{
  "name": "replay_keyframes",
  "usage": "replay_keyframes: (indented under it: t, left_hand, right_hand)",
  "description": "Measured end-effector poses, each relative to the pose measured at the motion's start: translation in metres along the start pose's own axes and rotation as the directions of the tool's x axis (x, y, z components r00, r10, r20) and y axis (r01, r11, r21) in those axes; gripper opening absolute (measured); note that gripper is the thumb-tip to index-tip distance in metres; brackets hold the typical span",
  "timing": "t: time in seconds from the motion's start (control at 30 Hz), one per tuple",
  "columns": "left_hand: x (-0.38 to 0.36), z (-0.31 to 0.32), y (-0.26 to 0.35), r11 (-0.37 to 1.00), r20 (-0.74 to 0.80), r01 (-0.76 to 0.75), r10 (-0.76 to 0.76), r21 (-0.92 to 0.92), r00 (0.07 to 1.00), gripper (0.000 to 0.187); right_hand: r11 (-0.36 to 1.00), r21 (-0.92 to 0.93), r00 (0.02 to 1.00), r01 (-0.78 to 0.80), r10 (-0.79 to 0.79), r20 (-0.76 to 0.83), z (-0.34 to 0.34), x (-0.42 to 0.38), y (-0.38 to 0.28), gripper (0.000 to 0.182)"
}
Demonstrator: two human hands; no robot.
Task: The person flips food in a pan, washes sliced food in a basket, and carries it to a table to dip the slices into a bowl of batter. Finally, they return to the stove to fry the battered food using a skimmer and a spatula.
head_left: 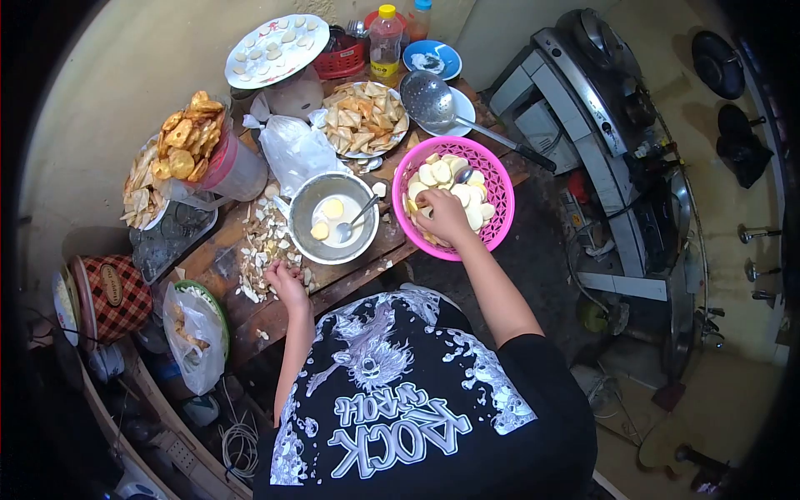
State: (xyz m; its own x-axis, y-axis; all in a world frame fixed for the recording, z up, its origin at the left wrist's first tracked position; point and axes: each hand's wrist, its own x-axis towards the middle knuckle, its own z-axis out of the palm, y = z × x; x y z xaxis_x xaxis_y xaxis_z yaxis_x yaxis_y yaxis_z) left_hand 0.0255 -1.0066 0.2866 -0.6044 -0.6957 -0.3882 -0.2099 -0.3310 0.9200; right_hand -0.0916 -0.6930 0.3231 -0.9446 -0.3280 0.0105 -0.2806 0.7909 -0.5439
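Note:
My right hand (446, 218) reaches into a pink plastic basket (505, 187), its fingers curled down onto pale round slices (437, 172). A spoon (463, 174) lies among those slices. Left of the basket stands a metal pot (293, 218) with whitish liquid, two yellowish slices (332, 207) and a spoon (347, 229) leaning on its rim. My left hand (288, 283) rests at the table edge below the pot, fingers loosely apart beside scattered pale scraps (260, 250). It appears to hold nothing.
Behind are a plate of folded pastries (365, 121), a plastic bag (300, 154), a tub of fried chips (190, 137) and an oil bottle (385, 46). A skimmer's handle (533, 155) juts past the wooden table's (350, 279) right side. A stove (575, 83) stands at right.

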Motion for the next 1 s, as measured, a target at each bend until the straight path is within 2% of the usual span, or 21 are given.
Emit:
replay_keyframes:
  t: [0.1,0.3,0.4,0.5,0.53,0.57,0.63,0.73,0.83,0.9,0.93,1.0]
  left_hand:
    - [-0.003,0.0,0.002,1.0,-0.008,0.014,-0.014,0.023,1.0,0.018]
    - [-0.01,0.008,0.01,1.0,-0.008,0.019,-0.019,0.016,1.0,0.017]
    - [-0.011,0.006,0.013,1.0,0.001,0.011,-0.011,0.009,1.0,0.017]
    - [-0.006,-0.003,0.002,1.0,-0.001,0.017,-0.017,-0.02,1.0,0.016]
    - [-0.005,-0.005,-0.001,1.0,-0.007,0.025,-0.025,-0.018,1.0,0.016]
    - [-0.004,-0.007,-0.003,0.999,-0.011,0.032,-0.033,-0.017,0.999,0.016]
    - [-0.004,-0.006,-0.001,0.999,-0.003,0.046,-0.046,-0.008,0.999,0.017]
    - [-0.008,-0.001,0.01,0.999,0.003,0.027,-0.027,-0.023,1.0,0.018]
    - [-0.005,-0.005,0.007,0.999,0.007,-0.026,0.027,-0.042,1.0,0.018]
    - [-0.005,-0.01,0.007,0.999,0.019,-0.006,0.007,-0.041,1.0,0.018]
    - [-0.003,-0.014,0.002,0.998,0.012,0.032,-0.031,-0.059,0.999,0.017]
    - [0.001,-0.018,-0.003,0.997,-0.011,0.058,-0.059,-0.053,0.998,0.015]
  right_hand:
    - [0.999,-0.044,1.0,-0.009,0.009,-0.01,0.001,-0.002,-0.001,0.026]
    - [0.968,-0.174,0.981,-0.181,0.165,-0.106,0.019,0.008,-0.014,0.025]
    - [0.933,0.217,0.844,-0.286,0.352,-0.404,0.017,0.008,-0.026,0.021]
    - [0.881,0.458,0.859,-0.12,0.323,-0.397,0.01,0.006,-0.052,0.019]
    - [0.829,0.558,0.901,0.028,0.221,-0.374,0.013,0.007,-0.067,0.019]
    - [0.786,0.619,0.957,0.009,0.173,-0.235,0.012,0.005,-0.086,0.022]
    - [0.918,0.335,0.975,0.213,-0.177,-0.136,0.007,0.013,-0.109,0.022]
    - [0.954,0.189,0.927,0.231,-0.157,-0.341,0.012,0.027,-0.109,0.021]
    - [0.991,0.132,0.919,0.013,0.04,-0.393,-0.005,0.025,-0.068,0.02]
    - [0.995,0.096,0.97,-0.034,0.056,-0.237,-0.016,0.009,-0.03,0.026]
    - [0.99,0.083,0.993,-0.112,0.108,0.045,-0.015,0.002,-0.003,0.033]
    - [0.994,-0.074,0.984,-0.08,0.09,0.153,-0.026,-0.018,0.005,0.037]
